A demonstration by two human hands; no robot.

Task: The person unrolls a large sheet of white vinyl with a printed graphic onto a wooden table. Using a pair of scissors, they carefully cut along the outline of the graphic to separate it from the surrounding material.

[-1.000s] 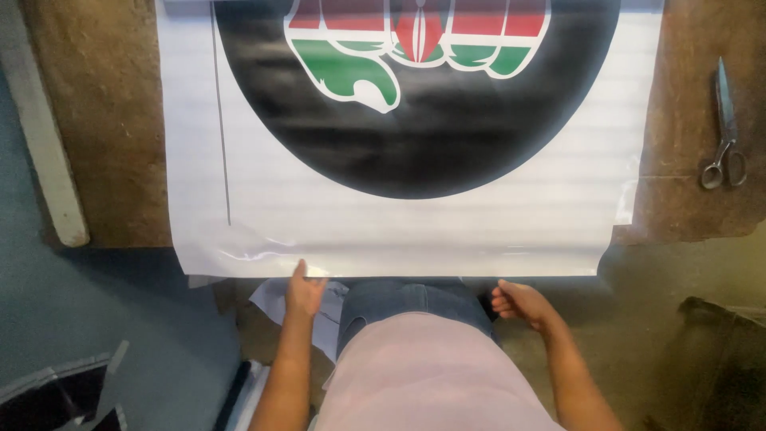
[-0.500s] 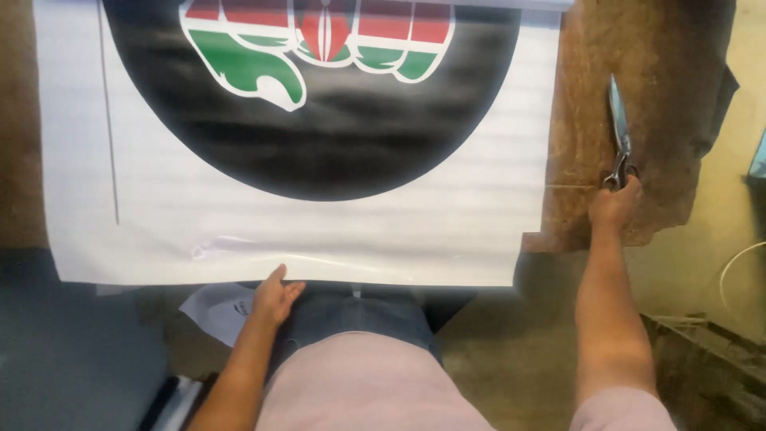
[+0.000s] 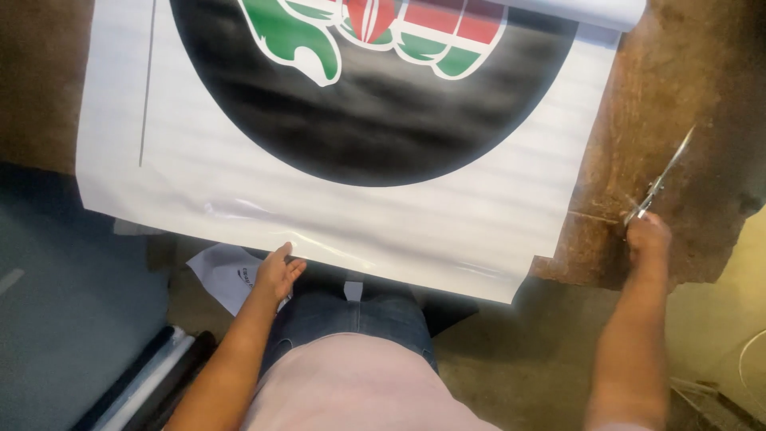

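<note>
Across the middle of the view lies a large white printed sheet (image 3: 335,215), spread over a worn brown table (image 3: 662,96). Its print is a big black disc (image 3: 375,120) filling the sheet from about ten o'clock to two o'clock, with a clenched-fist emblem (image 3: 375,32) in green, red and white at twelve o'clock, cut off by the top edge. A thin grey line runs down the sheet's left margin at nine o'clock. At one o'clock the far end of the sheet curls into a white roll (image 3: 582,9).

At six to seven o'clock the left hand (image 3: 278,273) rests at the sheet's near edge, fingers loosely open and touching its glossy border, holding nothing. Just beside it, at seven o'clock, a small white paper scrap (image 3: 223,275) with dark print shows below the edge.

At three o'clock the right hand (image 3: 648,237) is closed around the handles of silver scissors (image 3: 664,174), whose blades point up and away over the bare table, clear of the sheet.
</note>
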